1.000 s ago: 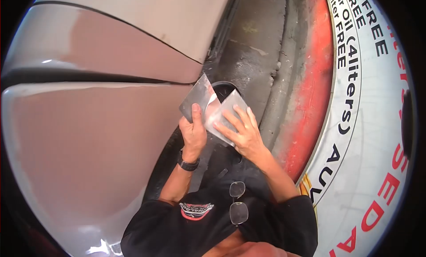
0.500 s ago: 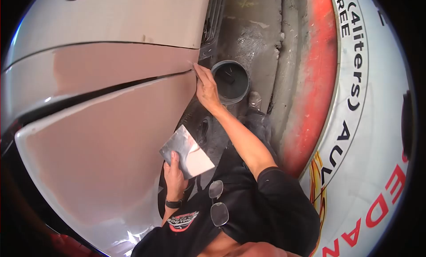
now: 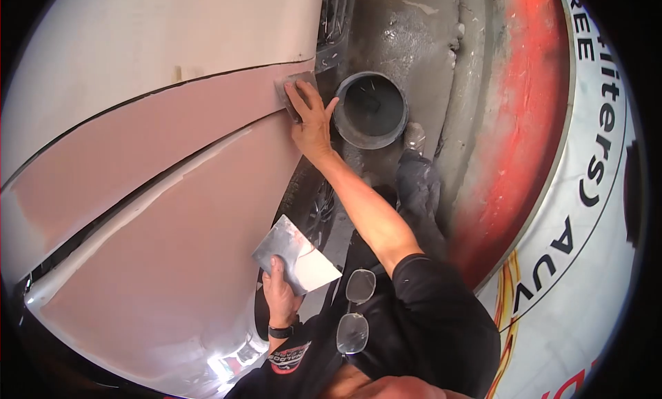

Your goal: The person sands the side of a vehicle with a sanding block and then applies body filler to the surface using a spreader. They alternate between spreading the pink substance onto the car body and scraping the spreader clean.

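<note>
The right hand (image 3: 312, 129) presses a thin flat spreader (image 3: 286, 92) against the outer end of the pinkish strip (image 3: 172, 116) of the car body, its fingers spread across the sheet and its thumb held out to the side. Half a second ago the spreader barely showed at those fingertips; now its flat face is in sight. A second ago it met the metal plate (image 3: 286, 244) between both hands. The left hand (image 3: 279, 295), nearer the torso, still grips that plate, thumb on top, beside the larger pinkish panel (image 3: 165, 254). Just right of the right hand stands a bucket (image 3: 362, 143) with dark contents.
</note>
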Demonstrator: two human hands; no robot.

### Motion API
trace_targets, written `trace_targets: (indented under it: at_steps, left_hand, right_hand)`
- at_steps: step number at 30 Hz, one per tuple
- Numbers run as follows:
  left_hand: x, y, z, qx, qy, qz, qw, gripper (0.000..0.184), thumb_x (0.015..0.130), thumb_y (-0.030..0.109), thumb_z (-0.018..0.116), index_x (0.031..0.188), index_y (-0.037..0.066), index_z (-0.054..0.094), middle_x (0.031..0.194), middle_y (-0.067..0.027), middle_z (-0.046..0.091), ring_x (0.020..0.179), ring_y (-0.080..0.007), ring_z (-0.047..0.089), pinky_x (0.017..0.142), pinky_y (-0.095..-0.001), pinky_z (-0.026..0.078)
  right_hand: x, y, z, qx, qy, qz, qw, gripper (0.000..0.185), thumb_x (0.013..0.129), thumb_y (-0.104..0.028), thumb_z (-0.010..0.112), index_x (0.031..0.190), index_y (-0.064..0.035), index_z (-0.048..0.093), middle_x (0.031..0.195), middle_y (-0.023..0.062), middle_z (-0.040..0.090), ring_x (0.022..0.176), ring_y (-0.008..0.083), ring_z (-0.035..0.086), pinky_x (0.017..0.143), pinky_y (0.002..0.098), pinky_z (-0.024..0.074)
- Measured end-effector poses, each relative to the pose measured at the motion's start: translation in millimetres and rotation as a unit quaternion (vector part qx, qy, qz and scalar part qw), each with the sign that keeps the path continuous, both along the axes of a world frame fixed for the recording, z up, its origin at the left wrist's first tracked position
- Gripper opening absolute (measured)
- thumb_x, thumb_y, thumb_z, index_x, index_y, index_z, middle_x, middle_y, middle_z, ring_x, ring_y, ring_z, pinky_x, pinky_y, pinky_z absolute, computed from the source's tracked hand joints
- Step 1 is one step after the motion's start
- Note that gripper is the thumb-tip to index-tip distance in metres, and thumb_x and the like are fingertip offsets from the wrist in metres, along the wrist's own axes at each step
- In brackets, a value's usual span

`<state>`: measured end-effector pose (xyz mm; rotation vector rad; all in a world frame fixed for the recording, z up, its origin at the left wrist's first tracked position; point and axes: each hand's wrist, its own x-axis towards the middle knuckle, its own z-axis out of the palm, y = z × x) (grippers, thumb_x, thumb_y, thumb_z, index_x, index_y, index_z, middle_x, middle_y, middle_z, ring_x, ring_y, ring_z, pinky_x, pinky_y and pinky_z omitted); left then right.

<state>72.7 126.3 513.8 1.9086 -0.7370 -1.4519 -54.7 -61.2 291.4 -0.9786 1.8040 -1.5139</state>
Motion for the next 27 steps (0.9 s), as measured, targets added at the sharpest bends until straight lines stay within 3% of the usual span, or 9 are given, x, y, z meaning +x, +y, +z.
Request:
trace_targets:
  at_steps: [4,14,20,27]
  left_hand:
    - [2,-9,-5,0.026,0.041,-0.023,0.999,0.038,0.106,0.029,0.050,0.128,-0.002,0.053,0.118,-0.0109,0.065,0.106,-0.0216,0.066,0.091,-0.0373,0.054]
    - [8,-12,-8,0.032,0.017,-0.036,0.999,0.040,0.105,0.031,0.052,0.129,-0.001,0.053,0.121,-0.0122,0.064,0.107,-0.0223,0.066,0.093,-0.0364,0.053]
    - [4,-15,-12,0.036,0.031,-0.041,0.998,0.041,0.104,0.032,0.054,0.127,-0.001,0.056,0.118,-0.0112,0.066,0.106,-0.0216,0.066,0.092,-0.0356,0.053]
    - [1,-16,-12,0.029,0.021,-0.042,0.998,0.041,0.104,0.032,0.054,0.127,-0.001,0.057,0.118,-0.0110,0.066,0.106,-0.0209,0.066,0.094,-0.0355,0.052]
  right_hand:
    - [-10,19,-11,-0.038,-0.009,0.009,0.999,0.076,0.075,0.014,0.058,0.142,-0.0228,0.056,0.140,0.0108,0.049,0.136,0.0362,0.044,0.110,0.0781,0.0071]
    - [-3,-18,-11,-0.048,-0.058,-0.049,0.996,0.077,0.074,0.015,0.056,0.141,-0.0227,0.056,0.142,0.0109,0.047,0.136,0.0415,0.042,0.111,0.0759,0.0153]
    - [-5,8,-19,-0.045,-0.033,-0.002,0.998,0.079,0.071,0.017,0.055,0.140,-0.0218,0.057,0.141,0.0114,0.048,0.135,0.0383,0.044,0.110,0.0758,0.0174]
    - [-18,-15,-9,-0.064,-0.037,-0.054,0.996,0.077,0.072,0.016,0.057,0.139,-0.0203,0.058,0.140,0.0119,0.048,0.132,0.0380,0.047,0.110,0.0738,0.0204]
